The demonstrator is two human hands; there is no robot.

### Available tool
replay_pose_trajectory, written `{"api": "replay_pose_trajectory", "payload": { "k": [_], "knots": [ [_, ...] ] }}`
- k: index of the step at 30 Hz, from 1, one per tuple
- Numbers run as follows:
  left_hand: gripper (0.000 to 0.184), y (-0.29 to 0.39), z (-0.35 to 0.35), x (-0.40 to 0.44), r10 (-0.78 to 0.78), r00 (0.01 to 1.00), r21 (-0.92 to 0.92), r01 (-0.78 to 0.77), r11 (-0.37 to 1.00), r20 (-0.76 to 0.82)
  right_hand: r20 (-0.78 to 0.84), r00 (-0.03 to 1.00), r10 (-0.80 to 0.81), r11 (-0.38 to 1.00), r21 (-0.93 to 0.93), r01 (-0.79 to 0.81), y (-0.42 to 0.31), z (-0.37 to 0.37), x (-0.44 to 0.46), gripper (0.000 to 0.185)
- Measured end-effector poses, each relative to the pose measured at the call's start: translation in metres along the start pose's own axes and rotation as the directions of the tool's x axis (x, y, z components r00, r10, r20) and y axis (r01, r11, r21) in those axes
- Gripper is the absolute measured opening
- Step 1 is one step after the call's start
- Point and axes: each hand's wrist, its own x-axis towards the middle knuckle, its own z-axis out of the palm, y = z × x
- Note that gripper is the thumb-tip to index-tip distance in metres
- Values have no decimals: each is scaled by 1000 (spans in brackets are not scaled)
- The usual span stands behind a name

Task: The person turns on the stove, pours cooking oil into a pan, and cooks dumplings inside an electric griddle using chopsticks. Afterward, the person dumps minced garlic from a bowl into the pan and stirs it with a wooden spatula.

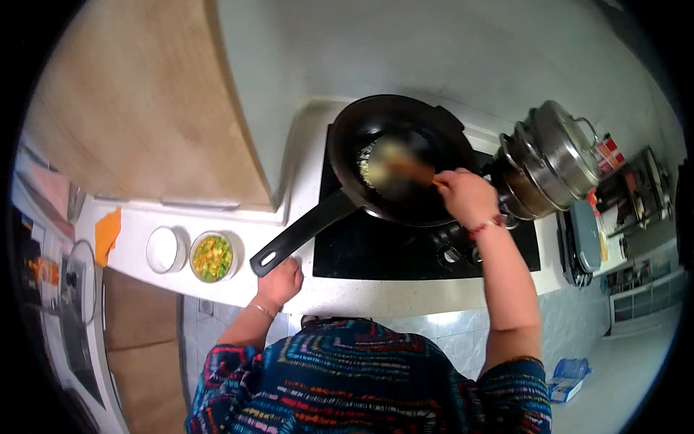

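Observation:
A black wok [448, 145] stands on the black stove [390, 253], its long handle [311, 228] pointing to the lower left. Wrapped round an orange-brown wooden spatula [416, 171], my right hand [466, 195] is over the wok's right side. The spatula's far end is blurred among pale chopped bits [365, 163] in the wok. My left hand [282, 281] is closed at the counter's front edge, just below the wok handle's end; whether its fingers hold anything is hidden.
Left on the counter [325, 293] are a bowl of chopped green and yellow vegetables [212, 257], a white bowl [165, 250] and an orange cloth [108, 235]. Stacked steel pots [553, 159] stand right of the wok, with a grey appliance [584, 239] beyond. A wooden cabinet [159, 101] juts in upper left.

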Motion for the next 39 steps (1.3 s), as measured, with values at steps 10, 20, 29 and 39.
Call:
{"api": "replay_pose_trajectory", "payload": {
  "k": [10, 20, 29, 39],
  "knots": [
    [14, -2, -2, -10, -128, 975, -42, 137, 990, 184, -29, 999, 40, 994, 100, -37, -13, 24, 18, 21],
    [11, -30, -6, -97, -634, 757, -629, 419, 655, -156, 87, 995, 41, 999, 25, -43, 11, -7, -22, 21],
    [22, -35, -63, -76, -875, 297, -922, 191, -338, 382, -44, 991, 126, 982, 144, -118, 5, 39, 27, 18],
    [22, -68, -47, -74, -832, 316, -890, 154, -430, 457, 11, 993, 118, 976, 184, -118, -18, 52, 33, 21]
  ]
}}
